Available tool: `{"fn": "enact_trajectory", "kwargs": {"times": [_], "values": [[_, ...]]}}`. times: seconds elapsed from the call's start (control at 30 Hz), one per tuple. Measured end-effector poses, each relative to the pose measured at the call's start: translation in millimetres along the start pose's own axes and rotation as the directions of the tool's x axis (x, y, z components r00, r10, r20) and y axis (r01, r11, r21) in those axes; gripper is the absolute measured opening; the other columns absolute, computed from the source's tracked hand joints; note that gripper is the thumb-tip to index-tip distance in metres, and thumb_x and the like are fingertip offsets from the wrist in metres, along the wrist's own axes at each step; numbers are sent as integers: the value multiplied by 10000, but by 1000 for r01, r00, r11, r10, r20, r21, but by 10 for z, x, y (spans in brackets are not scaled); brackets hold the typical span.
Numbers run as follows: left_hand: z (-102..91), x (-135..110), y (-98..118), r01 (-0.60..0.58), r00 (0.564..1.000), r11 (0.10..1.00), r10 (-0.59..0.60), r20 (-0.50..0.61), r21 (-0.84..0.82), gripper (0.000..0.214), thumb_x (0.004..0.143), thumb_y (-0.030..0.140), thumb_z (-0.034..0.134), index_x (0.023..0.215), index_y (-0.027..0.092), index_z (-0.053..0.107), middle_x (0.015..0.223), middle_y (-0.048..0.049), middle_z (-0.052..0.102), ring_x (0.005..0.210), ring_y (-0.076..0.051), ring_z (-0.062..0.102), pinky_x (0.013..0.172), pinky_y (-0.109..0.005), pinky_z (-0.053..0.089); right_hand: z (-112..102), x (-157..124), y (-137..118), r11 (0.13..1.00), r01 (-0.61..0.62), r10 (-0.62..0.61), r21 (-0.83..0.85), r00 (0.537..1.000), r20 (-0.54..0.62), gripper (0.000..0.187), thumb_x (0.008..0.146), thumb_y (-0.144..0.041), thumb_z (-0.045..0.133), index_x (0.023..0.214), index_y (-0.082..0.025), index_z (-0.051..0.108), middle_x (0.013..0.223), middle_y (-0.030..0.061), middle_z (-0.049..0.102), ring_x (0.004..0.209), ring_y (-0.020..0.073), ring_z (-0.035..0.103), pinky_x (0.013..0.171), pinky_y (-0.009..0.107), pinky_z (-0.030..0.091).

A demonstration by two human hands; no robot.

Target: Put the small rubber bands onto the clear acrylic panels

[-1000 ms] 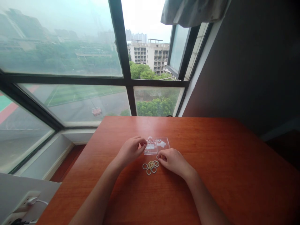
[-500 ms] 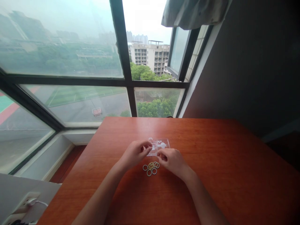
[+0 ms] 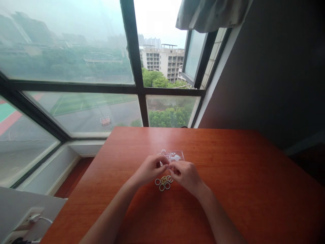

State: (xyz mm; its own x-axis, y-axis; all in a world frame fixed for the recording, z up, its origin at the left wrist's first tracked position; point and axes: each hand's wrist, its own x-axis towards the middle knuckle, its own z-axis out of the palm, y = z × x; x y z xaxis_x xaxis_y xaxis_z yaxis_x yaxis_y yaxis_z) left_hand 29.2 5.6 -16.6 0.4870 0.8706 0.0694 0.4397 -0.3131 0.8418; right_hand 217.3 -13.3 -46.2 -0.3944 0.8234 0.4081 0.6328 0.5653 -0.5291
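My left hand [image 3: 150, 168] and my right hand [image 3: 186, 174] meet fingertip to fingertip over the near edge of a clear plastic case [image 3: 179, 155]. Both are closed in a pinch. Whatever sits between the fingertips is too small to make out. The case lies open on the table, with white marks on its right half and small shiny pieces [image 3: 164, 152] at its left half, partly covered by my left hand. Just below the hands lies a cluster of several rings [image 3: 164, 183], some grey-green, some yellowish.
The reddish-brown wooden table [image 3: 228, 162] reaches to the window frame [image 3: 101, 87] at the back. A dark wall [image 3: 266, 67] stands on the right. At the lower left, a white plug [image 3: 35, 218] sits in a wall socket.
My left hand has moved right and slightly toward me, from over the case's left half to my right fingertips. My right hand has shifted slightly left. The rings lie as before.
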Motion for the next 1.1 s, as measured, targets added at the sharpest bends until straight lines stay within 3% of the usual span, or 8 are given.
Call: {"fn": "enact_trajectory", "kwargs": {"times": [0.23,0.37,0.87,1.1], "values": [[-116,-11,-82,-11,991,959,48,-124,283,123,809,171,526,759,163,638,731,-1,589,643,-102,485,584,-194,351,-28,0,-7,998,-59,61,-34,996,70,126,815,-131,576,834,-220,664,768,-6,690,678,118,594,645,204,358],[-195,-20,-107,22,993,917,26,-113,399,113,804,184,537,762,176,641,760,-10,603,678,-121,516,608,-209,361,-46,-2,-7,995,-91,95,-41,989,114,136,819,-137,569,855,-228,664,808,-4,700,715,125,610,666,204,367],[-219,-43,-137,50,993,885,5,-116,462,135,835,227,524,825,203,657,802,-16,657,720,-143,562,624,-212,371,-117,-23,15,981,-188,196,-56,935,297,128,840,-233,569,888,-249,687,730,-28,687,656,114,584,620,214,337],[-202,-41,-114,58,994,882,-8,-110,467,138,838,235,520,829,204,654,806,-16,665,717,-142,563,629,-216,373,-92,-56,16,976,-213,215,-48,895,391,90,807,-219,579,811,-228,669,717,-32,680,640,100,573,575,202,306]]}}
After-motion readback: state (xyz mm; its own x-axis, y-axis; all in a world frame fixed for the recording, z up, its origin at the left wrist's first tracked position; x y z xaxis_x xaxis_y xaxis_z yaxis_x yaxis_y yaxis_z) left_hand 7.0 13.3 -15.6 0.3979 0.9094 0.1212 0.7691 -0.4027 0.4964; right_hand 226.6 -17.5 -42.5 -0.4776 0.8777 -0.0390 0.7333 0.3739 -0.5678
